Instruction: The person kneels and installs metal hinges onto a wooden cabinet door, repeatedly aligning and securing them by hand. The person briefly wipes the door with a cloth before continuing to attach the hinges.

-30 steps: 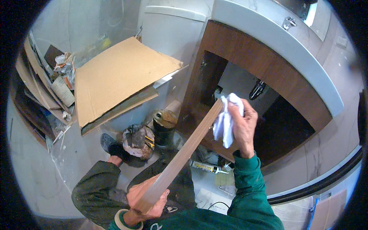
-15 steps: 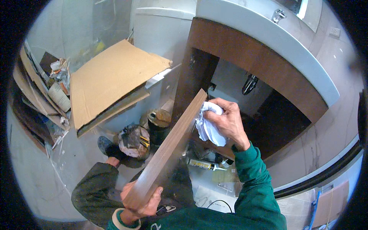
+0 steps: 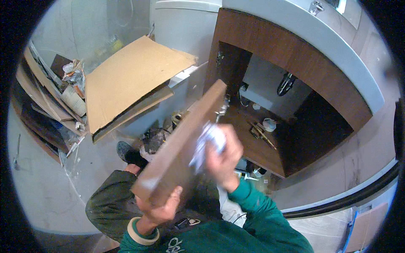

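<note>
A brown wood-grain panel (image 3: 182, 145), thick-edged like a cabinet door, stands tilted in front of me over my legs. My left hand (image 3: 159, 207) is closed around its lower end, with the thumb on the face toward the right. In my right hand (image 3: 225, 157) is a bunched white cloth (image 3: 207, 141), pressed against or very close to that right face around mid-height. Motion smears the cloth and the fingers. The panel hides much of the floor behind it.
Beyond the panel is an open brown sink cabinet (image 3: 276, 36) with a dark drain trap (image 3: 286, 84) and a few small items on its bottom board. Cardboard (image 3: 133, 80) leans at the left, near stacked boards (image 3: 44, 95). A sealant tube (image 3: 244, 173) lies low by the cabinet.
My right hand has moved the cloth down and left along the panel's face, from near its top end. The panel has turned to show more of its right face. The view has shifted slightly.
</note>
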Motion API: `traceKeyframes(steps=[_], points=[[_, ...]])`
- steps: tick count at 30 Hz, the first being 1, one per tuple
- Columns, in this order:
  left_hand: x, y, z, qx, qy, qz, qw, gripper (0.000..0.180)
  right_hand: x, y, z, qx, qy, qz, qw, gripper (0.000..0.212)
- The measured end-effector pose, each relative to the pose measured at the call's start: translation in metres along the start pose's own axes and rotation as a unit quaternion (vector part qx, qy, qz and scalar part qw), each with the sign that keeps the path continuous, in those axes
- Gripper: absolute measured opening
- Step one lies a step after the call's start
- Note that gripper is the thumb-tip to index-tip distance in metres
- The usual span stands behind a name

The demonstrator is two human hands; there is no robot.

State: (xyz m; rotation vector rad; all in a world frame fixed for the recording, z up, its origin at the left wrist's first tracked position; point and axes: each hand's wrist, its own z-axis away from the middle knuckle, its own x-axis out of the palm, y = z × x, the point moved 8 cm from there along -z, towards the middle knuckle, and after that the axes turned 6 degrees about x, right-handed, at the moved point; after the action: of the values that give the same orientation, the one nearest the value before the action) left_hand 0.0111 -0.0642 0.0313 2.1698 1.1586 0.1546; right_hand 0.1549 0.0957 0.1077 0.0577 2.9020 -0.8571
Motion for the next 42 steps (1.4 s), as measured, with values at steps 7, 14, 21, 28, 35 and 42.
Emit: traceKeyframes(steps=[7, 14, 21, 28, 35, 42], points=[[-0.005, -0.011, -0.007, -0.053, 0.033, 0.076, 0.995, 0.048, 0.005, 0.040, -0.024, 0.157, 0.051, -0.053, 0.985, 0.018], [0.003, -0.030, -0.029, -0.071, -0.007, 0.120, 0.990, 0.036, 0.032, 0.002, 0.045, -0.050, -0.212, -0.068, 0.974, 0.024], [-0.004, -0.030, -0.038, -0.016, 0.109, 0.095, 0.989, 0.048, -0.019, 0.067, -0.007, 0.101, 0.184, -0.197, 0.958, 0.035], [-0.009, -0.038, -0.045, -0.028, 0.145, 0.098, 0.984, 0.057, 0.086, 0.006, 0.189, -0.177, -0.231, -0.005, 0.957, 0.053], [0.007, -0.028, -0.051, 0.029, 0.050, 0.167, 0.984, 0.063, 0.064, -0.008, 0.127, -0.307, -0.198, 0.061, 0.929, 0.044], [0.008, -0.015, -0.048, 0.067, 0.049, 0.107, 0.991, 0.063, 0.049, -0.010, 0.097, -0.242, -0.053, 0.028, 0.968, 0.036]])
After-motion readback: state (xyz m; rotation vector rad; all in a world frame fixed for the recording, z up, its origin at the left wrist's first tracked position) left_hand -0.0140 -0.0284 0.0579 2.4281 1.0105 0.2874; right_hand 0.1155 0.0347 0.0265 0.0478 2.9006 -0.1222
